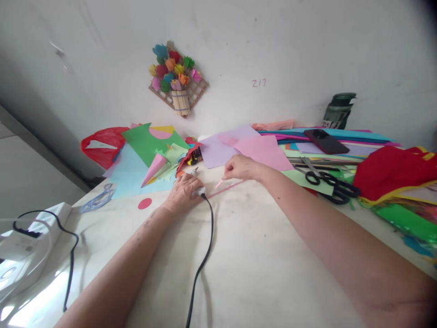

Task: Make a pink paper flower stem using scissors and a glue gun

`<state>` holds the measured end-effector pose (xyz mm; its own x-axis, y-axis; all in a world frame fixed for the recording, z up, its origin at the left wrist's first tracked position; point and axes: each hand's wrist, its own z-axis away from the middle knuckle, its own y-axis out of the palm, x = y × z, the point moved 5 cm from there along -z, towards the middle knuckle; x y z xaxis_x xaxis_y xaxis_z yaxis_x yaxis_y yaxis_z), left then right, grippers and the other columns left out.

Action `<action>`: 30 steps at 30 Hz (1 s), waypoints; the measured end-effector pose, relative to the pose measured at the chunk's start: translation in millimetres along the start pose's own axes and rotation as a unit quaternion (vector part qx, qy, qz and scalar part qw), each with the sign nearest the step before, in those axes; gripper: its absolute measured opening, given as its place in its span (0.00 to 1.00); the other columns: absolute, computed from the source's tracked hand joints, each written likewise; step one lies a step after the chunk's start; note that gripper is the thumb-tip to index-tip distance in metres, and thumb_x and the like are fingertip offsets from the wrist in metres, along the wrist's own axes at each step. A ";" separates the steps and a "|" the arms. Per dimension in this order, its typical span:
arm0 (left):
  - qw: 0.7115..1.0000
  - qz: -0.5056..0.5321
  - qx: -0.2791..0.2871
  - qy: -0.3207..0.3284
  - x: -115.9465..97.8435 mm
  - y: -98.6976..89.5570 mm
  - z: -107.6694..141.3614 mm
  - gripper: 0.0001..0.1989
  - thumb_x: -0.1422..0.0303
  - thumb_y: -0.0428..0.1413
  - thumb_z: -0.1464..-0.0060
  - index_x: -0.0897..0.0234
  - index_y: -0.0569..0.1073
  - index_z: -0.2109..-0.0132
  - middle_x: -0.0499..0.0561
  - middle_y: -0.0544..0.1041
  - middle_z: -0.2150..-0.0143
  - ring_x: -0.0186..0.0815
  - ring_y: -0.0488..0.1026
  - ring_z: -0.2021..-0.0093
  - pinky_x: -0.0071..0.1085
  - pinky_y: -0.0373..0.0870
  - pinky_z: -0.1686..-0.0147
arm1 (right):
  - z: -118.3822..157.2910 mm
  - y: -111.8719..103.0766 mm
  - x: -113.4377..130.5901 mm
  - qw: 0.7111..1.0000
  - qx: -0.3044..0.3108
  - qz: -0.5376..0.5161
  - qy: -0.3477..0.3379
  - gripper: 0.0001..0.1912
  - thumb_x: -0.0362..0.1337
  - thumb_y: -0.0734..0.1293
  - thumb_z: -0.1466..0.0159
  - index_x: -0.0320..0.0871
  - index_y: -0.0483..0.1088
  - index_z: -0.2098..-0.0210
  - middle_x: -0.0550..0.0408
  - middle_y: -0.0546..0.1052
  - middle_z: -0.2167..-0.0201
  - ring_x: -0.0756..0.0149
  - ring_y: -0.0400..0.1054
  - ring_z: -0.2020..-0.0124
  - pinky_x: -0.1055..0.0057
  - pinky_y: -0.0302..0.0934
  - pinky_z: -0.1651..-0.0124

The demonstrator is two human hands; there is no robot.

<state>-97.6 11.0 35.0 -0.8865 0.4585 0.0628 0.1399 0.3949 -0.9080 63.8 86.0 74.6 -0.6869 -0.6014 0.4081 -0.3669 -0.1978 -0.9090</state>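
One narrow pink strip lies slantwise on the cream tabletop; it serves as clock centre. At 1 o'clock, your right hand pinches a pale pink sliver between thumb and forefinger, other fingers curled. Whether sliver and strip are joined: cannot tell. At 9 o'clock, your left hand is wrapped over what appears to be a white glue gun, mostly hidden, fingers close together. Its black cord runs off between 6 and 7. Farther out: red paper disc at 9; pink paper cone near 10; black-handled scissors near 3; dark phone between 2 and 3; dark green bottle at 2. On the wall, 11 o'clock: multicoloured flower ornament.
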 end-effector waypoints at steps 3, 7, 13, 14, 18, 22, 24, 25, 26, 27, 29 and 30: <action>1.000 0.005 0.004 -0.002 0.5 0.5 0.0 0.12 0.70 0.52 0.58 0.61 0.67 0.62 0.51 0.70 0.63 0.41 0.58 0.57 0.39 0.56 0.58 | -2.9 2.0 -3.7 0.997 -0.009 -0.065 -0.026 0.08 0.38 0.66 0.52 0.40 0.73 0.76 0.58 0.71 0.82 0.75 0.60 0.79 0.78 0.49 0.77; 1.000 0.005 0.002 0.000 1.1 1.0 -0.2 0.12 0.70 0.51 0.58 0.61 0.67 0.62 0.51 0.70 0.63 0.41 0.58 0.57 0.38 0.56 0.58 | -4.2 11.8 3.2 0.992 -0.027 -0.102 -0.075 0.07 0.32 0.61 0.49 0.39 0.72 0.73 0.58 0.72 0.81 0.76 0.60 0.80 0.80 0.49 0.77; 1.000 -0.004 0.002 0.004 1.8 2.1 -0.3 0.12 0.71 0.51 0.59 0.62 0.66 0.63 0.51 0.70 0.64 0.41 0.59 0.57 0.38 0.56 0.58 | -8.9 29.7 8.7 0.990 0.014 -0.098 -0.102 0.13 0.28 0.59 0.47 0.38 0.72 0.66 0.56 0.73 0.79 0.74 0.62 0.78 0.79 0.53 0.76; 1.000 -0.003 0.004 0.004 1.9 2.2 -0.3 0.12 0.71 0.51 0.59 0.62 0.66 0.63 0.51 0.70 0.64 0.41 0.59 0.57 0.38 0.56 0.58 | -9.8 31.9 8.3 0.990 0.024 -0.095 -0.102 0.13 0.28 0.59 0.47 0.38 0.72 0.65 0.56 0.74 0.78 0.74 0.63 0.77 0.79 0.53 0.75; 1.000 0.006 0.003 0.007 1.5 1.7 -0.3 0.12 0.71 0.51 0.59 0.61 0.66 0.62 0.51 0.70 0.64 0.41 0.59 0.57 0.38 0.56 0.57 | -11.0 35.5 8.3 0.987 0.030 -0.127 -0.094 0.15 0.25 0.60 0.50 0.38 0.73 0.66 0.55 0.75 0.72 0.73 0.66 0.71 0.80 0.56 0.69; 1.000 0.012 0.001 0.005 1.1 1.1 -0.5 0.12 0.71 0.51 0.59 0.61 0.66 0.62 0.51 0.70 0.64 0.40 0.59 0.57 0.38 0.56 0.57 | -7.2 35.0 13.0 0.983 0.038 -0.166 -0.065 0.12 0.25 0.61 0.52 0.38 0.73 0.70 0.55 0.74 0.75 0.74 0.65 0.75 0.80 0.57 0.72; 1.000 0.016 -0.001 0.004 0.7 0.7 -0.6 0.12 0.71 0.51 0.59 0.61 0.66 0.62 0.51 0.70 0.64 0.40 0.59 0.57 0.38 0.56 0.57 | -5.0 35.5 14.1 0.984 0.049 -0.168 -0.015 0.08 0.30 0.63 0.51 0.37 0.72 0.72 0.56 0.72 0.80 0.75 0.61 0.82 0.79 0.54 0.78; 1.000 0.017 -0.002 0.002 0.7 0.6 -0.6 0.12 0.71 0.51 0.59 0.61 0.66 0.62 0.51 0.70 0.64 0.40 0.59 0.57 0.38 0.56 0.57 | -4.2 35.9 14.8 0.985 0.052 -0.166 0.008 0.07 0.32 0.64 0.51 0.37 0.72 0.73 0.57 0.70 0.82 0.76 0.58 0.84 0.79 0.53 0.80; 1.000 0.018 -0.004 0.001 0.7 0.4 -0.6 0.12 0.71 0.51 0.59 0.61 0.66 0.62 0.51 0.70 0.64 0.40 0.59 0.57 0.38 0.56 0.57 | -3.9 36.1 15.7 0.985 0.050 -0.162 0.025 0.07 0.33 0.64 0.52 0.37 0.72 0.74 0.57 0.70 0.83 0.76 0.57 0.85 0.79 0.52 0.81; 1.000 0.019 -0.003 0.000 0.8 0.5 -0.6 0.12 0.71 0.52 0.59 0.61 0.66 0.62 0.51 0.70 0.64 0.40 0.59 0.57 0.38 0.56 0.57 | -4.2 36.2 17.2 0.987 0.047 -0.153 0.032 0.06 0.33 0.65 0.52 0.37 0.71 0.75 0.57 0.69 0.83 0.77 0.57 0.84 0.79 0.51 0.80; 1.000 0.018 -0.003 -0.001 1.1 0.6 -0.5 0.12 0.71 0.51 0.59 0.61 0.67 0.62 0.51 0.70 0.64 0.40 0.59 0.57 0.38 0.56 0.57 | -6.0 36.5 20.5 0.992 0.039 -0.117 0.030 0.05 0.34 0.65 0.53 0.38 0.71 0.77 0.57 0.69 0.83 0.76 0.58 0.82 0.79 0.50 0.79; 1.000 0.018 -0.003 -0.001 1.2 0.7 -0.4 0.12 0.71 0.51 0.59 0.61 0.67 0.62 0.51 0.70 0.64 0.40 0.59 0.57 0.38 0.56 0.57 | -7.2 36.6 21.9 0.995 0.038 -0.091 0.027 0.06 0.36 0.65 0.52 0.39 0.71 0.78 0.57 0.69 0.83 0.76 0.58 0.81 0.79 0.50 0.79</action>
<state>-98.3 12.2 34.5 -0.8813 0.4716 0.0294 0.1748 0.3831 -0.9070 30.8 71.2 50.9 -0.6465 -0.5084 0.5689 -0.4418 -0.3584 -0.8224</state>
